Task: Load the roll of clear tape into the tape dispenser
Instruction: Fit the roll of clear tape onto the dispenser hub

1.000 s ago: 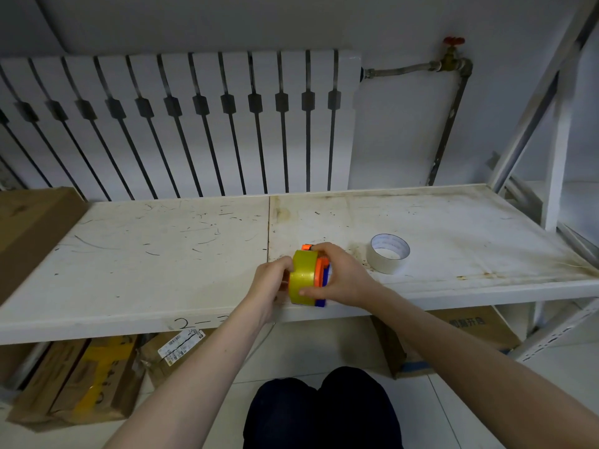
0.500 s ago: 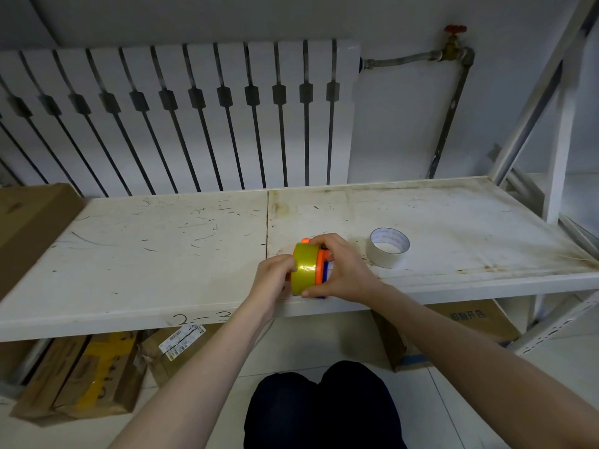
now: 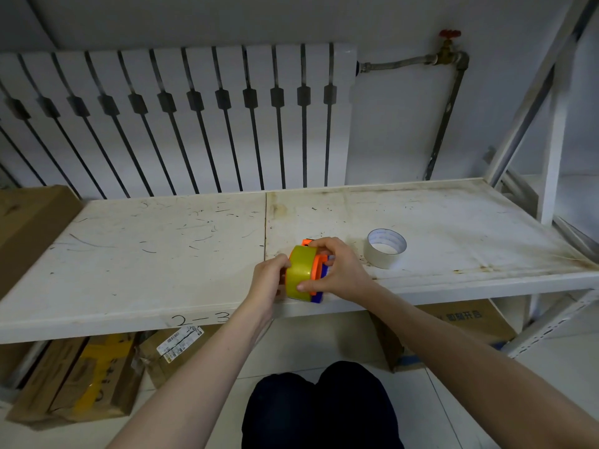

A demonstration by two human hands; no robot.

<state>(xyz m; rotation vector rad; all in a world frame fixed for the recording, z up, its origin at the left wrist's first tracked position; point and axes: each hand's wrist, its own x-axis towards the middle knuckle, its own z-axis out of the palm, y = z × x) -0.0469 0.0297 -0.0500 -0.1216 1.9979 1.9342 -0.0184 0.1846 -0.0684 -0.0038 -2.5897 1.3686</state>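
Note:
A yellowish roll of clear tape (image 3: 299, 272) stands on edge near the front of the white shelf (image 3: 146, 254), pressed against the orange and blue tape dispenser (image 3: 319, 275). My left hand (image 3: 267, 281) grips the roll from its left side. My right hand (image 3: 337, 270) wraps over the dispenser from the right, its fingers reaching across the top and the thumb resting on the roll's lower face. Most of the dispenser is hidden under my right hand.
A second, white tape roll (image 3: 385, 247) lies flat on the shelf to the right of my hands. A brown cardboard box (image 3: 29, 222) sits at the shelf's left end. More boxes (image 3: 87, 374) lie on the floor below. A radiator (image 3: 181, 118) stands behind.
Both hands stay on the roll and dispenser; the roll has shifted only slightly against the dispenser. The camera view has tilted a little.

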